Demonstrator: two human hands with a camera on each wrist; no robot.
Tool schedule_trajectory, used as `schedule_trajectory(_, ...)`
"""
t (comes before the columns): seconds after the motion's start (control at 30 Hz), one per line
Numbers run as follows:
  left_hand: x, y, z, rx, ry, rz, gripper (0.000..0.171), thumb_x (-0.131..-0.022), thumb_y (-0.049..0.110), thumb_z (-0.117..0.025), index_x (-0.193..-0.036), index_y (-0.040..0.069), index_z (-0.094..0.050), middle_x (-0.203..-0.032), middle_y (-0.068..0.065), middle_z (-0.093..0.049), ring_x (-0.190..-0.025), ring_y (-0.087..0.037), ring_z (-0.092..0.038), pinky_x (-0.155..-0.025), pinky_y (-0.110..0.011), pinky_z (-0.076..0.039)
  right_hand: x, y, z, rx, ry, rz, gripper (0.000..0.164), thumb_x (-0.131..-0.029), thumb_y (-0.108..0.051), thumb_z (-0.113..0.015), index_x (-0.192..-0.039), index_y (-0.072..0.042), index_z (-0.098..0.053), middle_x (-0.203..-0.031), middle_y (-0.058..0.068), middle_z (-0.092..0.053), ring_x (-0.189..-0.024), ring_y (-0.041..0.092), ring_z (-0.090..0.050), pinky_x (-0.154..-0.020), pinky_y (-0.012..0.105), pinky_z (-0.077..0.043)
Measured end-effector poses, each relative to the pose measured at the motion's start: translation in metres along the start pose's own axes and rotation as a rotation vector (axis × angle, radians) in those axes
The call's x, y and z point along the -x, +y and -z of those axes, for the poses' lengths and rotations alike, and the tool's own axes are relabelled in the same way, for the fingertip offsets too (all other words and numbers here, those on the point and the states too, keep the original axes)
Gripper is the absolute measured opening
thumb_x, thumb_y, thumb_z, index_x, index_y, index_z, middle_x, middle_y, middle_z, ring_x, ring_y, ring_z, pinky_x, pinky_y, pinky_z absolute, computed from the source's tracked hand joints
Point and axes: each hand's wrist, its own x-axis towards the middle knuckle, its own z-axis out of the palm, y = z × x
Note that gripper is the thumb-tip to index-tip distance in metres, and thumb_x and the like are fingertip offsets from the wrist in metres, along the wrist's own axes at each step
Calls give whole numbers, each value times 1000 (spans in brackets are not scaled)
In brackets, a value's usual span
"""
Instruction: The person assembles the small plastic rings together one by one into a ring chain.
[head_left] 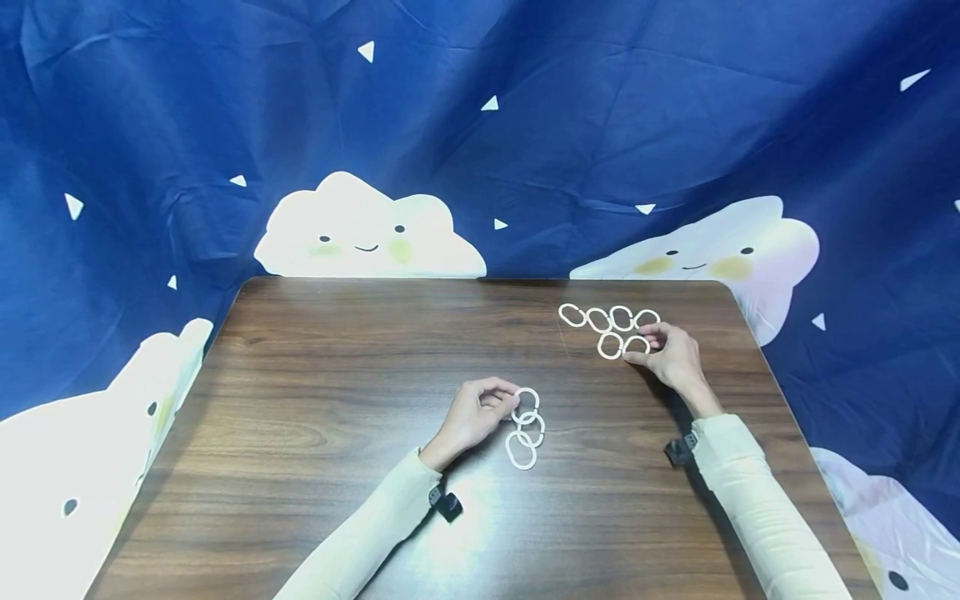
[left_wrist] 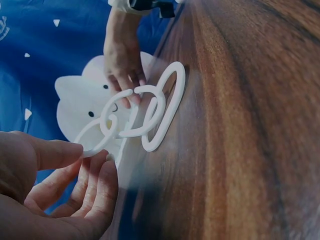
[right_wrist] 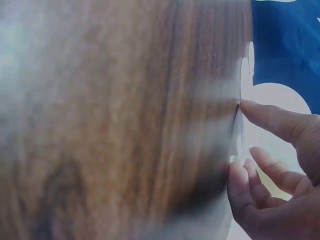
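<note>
My left hand (head_left: 476,412) pinches the end link of a short chain between thumb and fingertips. The chain has three white plastic oval C-shaped chain links (left_wrist: 132,112) hooked together. Its far link (head_left: 521,450) hangs lowest in the head view, close to the tabletop. At the right back of the table, my right hand (head_left: 675,358) holds a loose white link (head_left: 637,344) across its sides, thumb at one edge and a finger at the other. The right wrist view shows that link edge-on, flat on the wood, between thumb and finger.
Several loose white links (head_left: 599,320) lie close together just left of and behind the right hand. Both hands work over a brown wood-grain table (head_left: 337,358). A blue curtain (head_left: 450,125) with white clouds hangs directly behind its back edge.
</note>
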Motion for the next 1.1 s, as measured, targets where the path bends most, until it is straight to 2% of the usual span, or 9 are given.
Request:
schedule_trajectory(0.1, 1, 1, 0, 1, 1, 2, 19, -96, 7, -71, -111, -3, -75, -95, -22, -77, -81, -44, -72, -57, -11, -49, 2, -1, 0, 22, -9, 11, 57, -75, -26, -95, -121, -3, -72, -101, 18, -73, -87, 20, -63, -73, 20, -42)
schedule_trajectory(0.23, 1, 2, -1, -2, 2, 4, 19, -96, 7, -72, -111, -3, -75, -94, -20, -77, -80, -43, -72, -56, -11, -49, 7, -1, -1, 46, -15, 29, 53, -75, -30, -95, -116, -4, -73, -90, 11, -69, -75, 8, -54, -69, 21, -42)
schedule_trajectory(0.43, 2, 2, -2, -9, 4, -4, 18, -96, 9, -72, -110, -2, -76, -94, -19, -78, -78, -40, -73, -57, -12, -50, 15, -4, -3, 47, -35, 56, 48, -79, -32, -92, -112, -4, -71, -90, 11, -71, -75, 8, -56, -70, 22, -43)
schedule_trajectory(0.8, 2, 2, -2, 2, 18, 4, 18, -95, 10, -73, -109, -1, -76, -94, -19, -77, -79, -40, -72, -56, -13, -50, 26, -8, 0, 9, -40, 99, 37, -93, -29, -79, -115, -1, -72, -94, 16, -77, -77, 11, -65, -65, 13, -46)
schedule_trajectory(0.97, 3, 3, -1, 26, 12, 12, 19, -96, 9, -72, -111, -2, -75, -96, -22, -77, -82, -43, -73, -56, -12, -51, 31, -13, 0, -46, -88, 87, 24, -99, -18, -69, -115, 0, -73, -98, 20, -79, -72, 12, -70, -59, 16, -53)
schedule_trajectory(1.1, 4, 4, 0, 32, 10, 24, 20, -96, 7, -71, -112, -3, -75, -98, -22, -77, -83, -43, -74, -56, -12, -50, 34, -19, -1, -85, -108, 93, 20, -100, -8, -63, -113, 1, -75, -98, 21, -79, -72, 12, -72, -58, 18, -56)
